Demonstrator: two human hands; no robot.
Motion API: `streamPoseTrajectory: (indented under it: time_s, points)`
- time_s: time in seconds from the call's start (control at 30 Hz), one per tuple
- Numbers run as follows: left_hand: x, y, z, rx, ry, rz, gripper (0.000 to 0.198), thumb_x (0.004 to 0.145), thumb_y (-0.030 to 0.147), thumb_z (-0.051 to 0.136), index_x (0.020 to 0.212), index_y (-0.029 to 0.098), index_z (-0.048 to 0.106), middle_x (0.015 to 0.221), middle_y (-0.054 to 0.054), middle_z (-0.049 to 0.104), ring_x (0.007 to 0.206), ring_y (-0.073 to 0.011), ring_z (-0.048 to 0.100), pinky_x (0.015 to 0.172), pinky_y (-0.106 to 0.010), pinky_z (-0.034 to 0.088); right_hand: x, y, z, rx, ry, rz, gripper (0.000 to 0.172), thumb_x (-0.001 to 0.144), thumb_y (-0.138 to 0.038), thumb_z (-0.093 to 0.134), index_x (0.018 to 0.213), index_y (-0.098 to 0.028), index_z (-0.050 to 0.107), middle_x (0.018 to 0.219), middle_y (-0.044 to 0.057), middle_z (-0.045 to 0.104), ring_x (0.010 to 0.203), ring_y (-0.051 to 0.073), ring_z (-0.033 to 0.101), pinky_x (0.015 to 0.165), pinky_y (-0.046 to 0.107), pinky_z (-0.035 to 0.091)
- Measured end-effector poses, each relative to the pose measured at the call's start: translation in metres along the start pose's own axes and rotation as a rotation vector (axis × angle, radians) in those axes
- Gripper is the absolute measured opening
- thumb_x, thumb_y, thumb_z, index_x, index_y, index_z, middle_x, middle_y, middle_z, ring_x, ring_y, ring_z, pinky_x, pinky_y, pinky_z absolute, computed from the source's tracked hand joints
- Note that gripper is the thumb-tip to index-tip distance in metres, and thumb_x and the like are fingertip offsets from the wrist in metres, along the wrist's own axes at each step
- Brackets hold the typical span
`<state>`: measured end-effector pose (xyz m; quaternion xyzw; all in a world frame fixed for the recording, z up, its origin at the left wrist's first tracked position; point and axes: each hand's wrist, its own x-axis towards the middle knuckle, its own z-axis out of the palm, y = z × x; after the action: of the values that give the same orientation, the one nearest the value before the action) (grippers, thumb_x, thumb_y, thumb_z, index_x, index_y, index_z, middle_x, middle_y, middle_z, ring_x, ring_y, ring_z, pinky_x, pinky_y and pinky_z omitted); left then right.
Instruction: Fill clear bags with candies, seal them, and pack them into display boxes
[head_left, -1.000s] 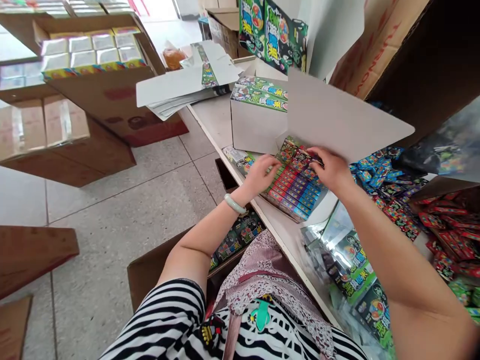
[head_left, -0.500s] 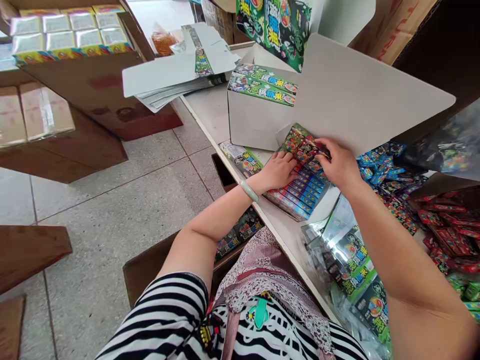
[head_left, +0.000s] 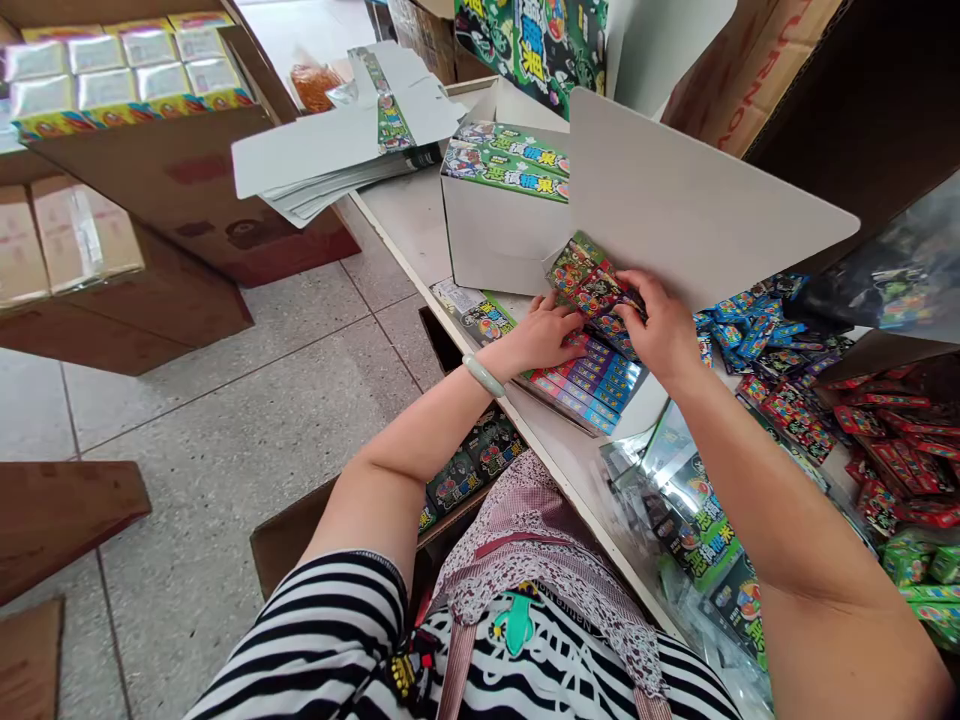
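Note:
A shallow display box (head_left: 600, 432) holds tight rows of small candy packs (head_left: 592, 385), banded pink, purple and blue. Above its far part, a tilted row of red, green and dark candy packs (head_left: 589, 283) is gripped at its right end by my right hand (head_left: 660, 325), thumb and fingers closed. My left hand (head_left: 546, 335), with a pale bangle at the wrist, lies over the box's left side. Its fingers are somewhat apart, resting on the packs beside the raised row. The palm covers part of the contents.
A white carton with green printed boxes (head_left: 517, 170) stands behind the hands, its large flap (head_left: 697, 210) reaching right. Loose blue (head_left: 754, 325) and red packs (head_left: 900, 430) lie at right. Plastic-wrapped printed packaging (head_left: 701, 520) sits near the front. Stacked cardboard blanks (head_left: 322, 160) overhang the table edge.
The row of packs in my right hand has tilted up more at its far end. My left hand has shifted slightly, its thumb now showing beside the row. The camera view has shifted a little.

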<state>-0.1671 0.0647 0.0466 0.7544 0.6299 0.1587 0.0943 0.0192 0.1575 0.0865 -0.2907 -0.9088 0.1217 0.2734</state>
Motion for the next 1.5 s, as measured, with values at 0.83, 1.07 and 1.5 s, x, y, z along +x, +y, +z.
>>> streamPoseTrajectory:
  time_s: [0.83, 1.07, 1.5]
  points:
    - [-0.013, -0.023, 0.004, -0.108, 0.045, -0.027, 0.038, 0.090, 0.043, 0.063, 0.120, 0.022, 0.068, 0.129, -0.012, 0.065, 0.140, -0.0386, 0.042, 0.118, -0.059, 0.029, -0.022, 0.019, 0.012, -0.009, -0.064, -0.004, 0.043, 0.094, -0.024, 0.051, 0.136, -0.021, 0.059, 0.131, 0.011, 0.069, 0.116, 0.030, 0.067, 0.101, 0.048, 0.054]
    - [-0.010, -0.060, 0.004, -0.439, 0.344, -0.321, 0.027, 0.093, 0.034, 0.058, 0.113, 0.017, 0.061, 0.118, -0.011, 0.067, 0.112, -0.0231, 0.062, 0.098, -0.037, 0.050, -0.028, 0.028, 0.026, -0.034, -0.111, -0.067, 0.039, 0.098, -0.029, 0.048, 0.131, -0.020, 0.067, 0.128, 0.014, 0.068, 0.122, 0.031, 0.061, 0.110, 0.051, 0.048]
    - [0.037, -0.078, 0.034, -0.647, 0.154, -0.513, 0.026, 0.088, 0.041, 0.066, 0.097, 0.018, 0.058, 0.083, -0.001, 0.067, 0.076, -0.0154, 0.062, 0.070, -0.029, 0.047, -0.034, 0.037, 0.065, -0.049, -0.328, -0.050, 0.048, 0.101, -0.040, 0.043, 0.143, -0.022, 0.058, 0.159, 0.012, 0.046, 0.151, 0.035, 0.033, 0.122, 0.066, 0.022]
